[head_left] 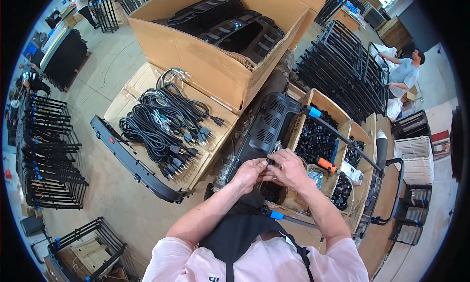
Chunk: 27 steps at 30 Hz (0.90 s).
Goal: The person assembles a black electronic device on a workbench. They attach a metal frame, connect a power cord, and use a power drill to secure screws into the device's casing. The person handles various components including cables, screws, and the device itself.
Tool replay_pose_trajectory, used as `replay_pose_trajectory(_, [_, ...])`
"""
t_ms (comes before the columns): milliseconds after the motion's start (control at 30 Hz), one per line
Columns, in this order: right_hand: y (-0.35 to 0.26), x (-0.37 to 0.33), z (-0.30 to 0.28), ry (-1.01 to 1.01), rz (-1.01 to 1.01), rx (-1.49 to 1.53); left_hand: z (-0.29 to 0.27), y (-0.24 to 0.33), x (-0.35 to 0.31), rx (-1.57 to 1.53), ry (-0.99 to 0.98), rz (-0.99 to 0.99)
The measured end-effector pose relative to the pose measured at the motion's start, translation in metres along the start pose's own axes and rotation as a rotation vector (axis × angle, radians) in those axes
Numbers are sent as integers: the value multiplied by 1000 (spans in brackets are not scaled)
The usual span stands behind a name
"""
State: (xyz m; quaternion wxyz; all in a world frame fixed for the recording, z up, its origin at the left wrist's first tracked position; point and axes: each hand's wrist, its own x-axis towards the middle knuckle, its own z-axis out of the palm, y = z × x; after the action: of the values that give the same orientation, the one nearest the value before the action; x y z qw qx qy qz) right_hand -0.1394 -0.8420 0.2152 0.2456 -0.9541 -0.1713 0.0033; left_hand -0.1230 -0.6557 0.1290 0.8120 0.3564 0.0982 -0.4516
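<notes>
My left hand and my right hand meet over the near end of a black vented plastic cover. The fingertips of both are pinched together at the cover's edge, around something too small and hidden to make out. The cover lies on a black tubular frame with blue sleeves on its tubes. To the right of my right hand, an orange-handled tool rests in a wooden compartment tray.
Black power cords lie on cardboard at left, beside a long curved black part. Ahead stands a large cardboard box of black plastic covers. The tray holds small black parts. Stacked frames and another person are at right.
</notes>
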Motion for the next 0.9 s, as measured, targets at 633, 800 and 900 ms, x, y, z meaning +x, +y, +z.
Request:
replay_pose_trajectory(633, [105,159,46,215,54,-114,-7,-12,-43,18,74,-14])
replay_pose_trajectory(800, [110,157,41,133,90,-151,7,-10,-32,47,43,-3])
replay_pose_trajectory(900, [111,150,36,177,71,-153,15,-17,-22,73,16,-34])
